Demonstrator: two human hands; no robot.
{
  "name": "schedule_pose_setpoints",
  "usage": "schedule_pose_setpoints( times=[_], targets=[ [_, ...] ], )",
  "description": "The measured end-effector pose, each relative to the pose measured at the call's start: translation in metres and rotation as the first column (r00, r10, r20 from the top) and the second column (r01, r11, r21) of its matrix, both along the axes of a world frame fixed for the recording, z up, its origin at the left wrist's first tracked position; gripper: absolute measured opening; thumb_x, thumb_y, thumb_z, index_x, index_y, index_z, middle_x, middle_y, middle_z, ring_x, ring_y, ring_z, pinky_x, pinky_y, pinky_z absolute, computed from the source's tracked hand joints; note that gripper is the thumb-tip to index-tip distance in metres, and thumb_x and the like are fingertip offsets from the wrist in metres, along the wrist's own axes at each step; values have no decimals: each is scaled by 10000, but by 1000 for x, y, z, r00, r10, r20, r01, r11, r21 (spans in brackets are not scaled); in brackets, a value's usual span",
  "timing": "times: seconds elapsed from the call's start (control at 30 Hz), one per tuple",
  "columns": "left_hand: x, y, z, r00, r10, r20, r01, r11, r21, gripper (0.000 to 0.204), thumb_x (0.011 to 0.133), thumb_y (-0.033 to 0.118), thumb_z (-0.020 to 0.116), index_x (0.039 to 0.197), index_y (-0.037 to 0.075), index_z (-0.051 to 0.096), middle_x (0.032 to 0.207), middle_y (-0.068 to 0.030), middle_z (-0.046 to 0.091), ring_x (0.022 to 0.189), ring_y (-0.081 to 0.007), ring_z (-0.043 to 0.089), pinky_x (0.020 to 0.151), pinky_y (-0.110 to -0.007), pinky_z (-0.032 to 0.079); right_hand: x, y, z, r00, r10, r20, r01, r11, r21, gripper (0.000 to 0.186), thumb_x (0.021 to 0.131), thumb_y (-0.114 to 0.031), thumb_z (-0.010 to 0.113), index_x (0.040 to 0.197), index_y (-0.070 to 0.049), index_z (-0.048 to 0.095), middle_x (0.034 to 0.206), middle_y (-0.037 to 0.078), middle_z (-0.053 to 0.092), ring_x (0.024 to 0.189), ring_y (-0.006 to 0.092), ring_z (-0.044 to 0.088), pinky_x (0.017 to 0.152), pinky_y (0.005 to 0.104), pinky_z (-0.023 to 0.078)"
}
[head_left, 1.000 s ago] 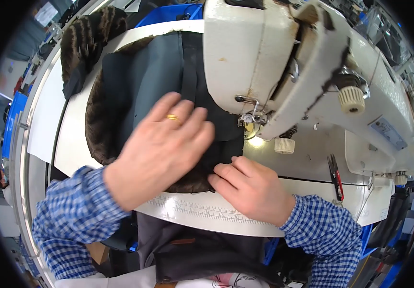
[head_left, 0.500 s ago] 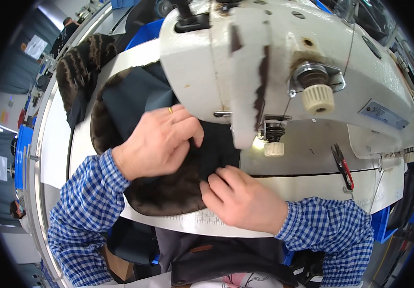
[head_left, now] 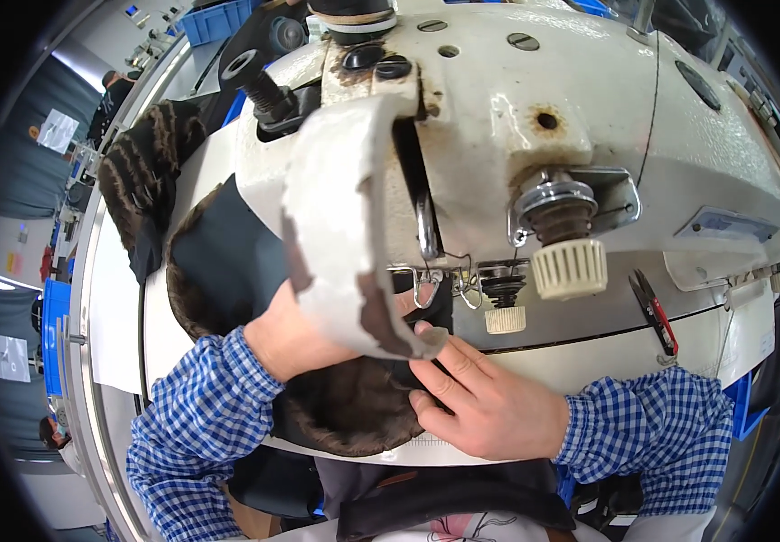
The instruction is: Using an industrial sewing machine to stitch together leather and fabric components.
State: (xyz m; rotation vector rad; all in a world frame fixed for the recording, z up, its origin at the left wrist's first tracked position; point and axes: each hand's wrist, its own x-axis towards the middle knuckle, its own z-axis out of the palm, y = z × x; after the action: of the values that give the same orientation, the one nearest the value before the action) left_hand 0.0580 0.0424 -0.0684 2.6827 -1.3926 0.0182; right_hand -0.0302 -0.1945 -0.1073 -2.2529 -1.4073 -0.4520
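A brown fur piece [head_left: 349, 402] with dark blue-grey lining [head_left: 227, 257] lies on the sewing machine bed, its right part under the white machine head [head_left: 489, 126]. My left hand [head_left: 295, 339] rests over the middle of the piece. A curved, chipped white machine part [head_left: 331, 217] hides most of its fingers, so their grip does not show. On the near right edge, my right hand [head_left: 494, 406] has its fingers and thumb closed on the fur piece, close to the left fingertips.
Red-handled thread snips [head_left: 654, 316] lie on the bed to the right. Another striped brown fur piece [head_left: 150, 167] sits at the far left. Cream tension knobs [head_left: 569, 275] jut from the machine's front. A blue bin [head_left: 214, 23] stands at the back left.
The view has shifted, and the machine head looms larger. My left hand has moved right and goes behind the curved white part. My right hand stays at the fur piece's edge.
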Motion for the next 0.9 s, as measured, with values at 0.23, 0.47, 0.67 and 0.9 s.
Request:
schedule_pose_setpoints(
  times=[0.23,0.47,0.67,0.9],
  targets=[
    [19,4,5,956,-215,201,196,975,109,504,871,228,672,1368,175,608,897,-39,624,832,-217,652,731,-364,542,2,-4,5,997,-26,67,28,999,-33,185,837,-176,626,821,-13,542,1213,298,640,1240,435,591,1055,498,500],
    [17,-12,25,975,-204,90,207,978,-26,271,861,261,709,1107,177,787,594,-12,584,587,-234,646,544,-377,531,19,-12,1,978,199,-58,-203,976,-81,224,799,-161,661,933,11,612,1259,274,628,1231,381,615,1041,451,526],
    [15,-7,18,975,-191,115,196,980,-31,275,876,274,697,1108,159,788,625,-30,633,530,-235,644,477,-370,514,4,-2,6,994,-40,-102,44,998,37,276,787,-157,659,970,46,618,1331,308,591,1217,425,617,1041,471,527],
    [12,-11,13,974,-196,112,203,977,-60,283,877,257,676,1110,137,784,628,-41,639,519,-232,637,468,-369,506,6,-11,4,996,74,-52,-79,992,-98,183,788,-170,610,861,-12,553,1237,286,648,1241,418,607,1079,511,479]
  ],
)
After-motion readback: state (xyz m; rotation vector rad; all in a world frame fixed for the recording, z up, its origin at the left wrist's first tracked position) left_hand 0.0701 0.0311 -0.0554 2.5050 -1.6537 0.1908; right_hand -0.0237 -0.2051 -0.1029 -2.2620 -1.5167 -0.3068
